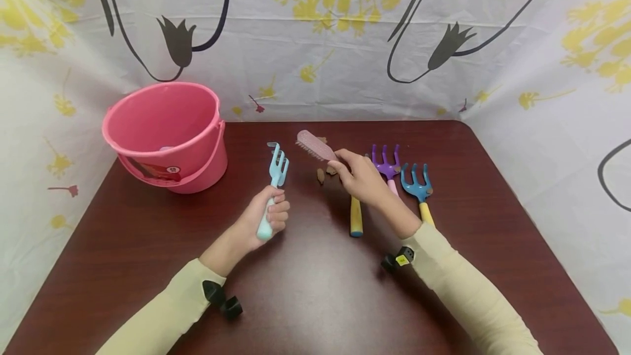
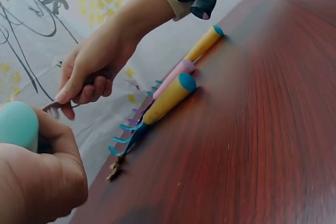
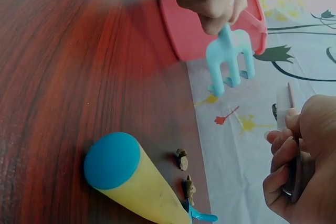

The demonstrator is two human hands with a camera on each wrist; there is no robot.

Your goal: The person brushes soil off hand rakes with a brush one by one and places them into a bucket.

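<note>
My left hand (image 1: 268, 215) grips the handle of a light-blue hand rake (image 1: 278, 166), its tines pointing up and away over the table. To the right, my right hand (image 1: 362, 177) holds a pink brush (image 1: 315, 145) by its handle, bristles facing down and to the left. In the right wrist view the rake's tines (image 3: 228, 61) hang from the left fist, and the right fingers curl round the brush handle (image 3: 298, 174). Brown pieces (image 1: 321, 176) lie on the table below the brush; part of that patch is hidden by the right hand.
A pink bucket (image 1: 209, 163) stands at the back left. On the right lie a purple rake (image 1: 386, 166) with a pink handle, a blue rake (image 1: 417, 184) with a yellow handle, and another yellow-handled tool (image 1: 356, 218), partly covered by the right hand. A patterned cloth (image 1: 345, 81) hangs behind.
</note>
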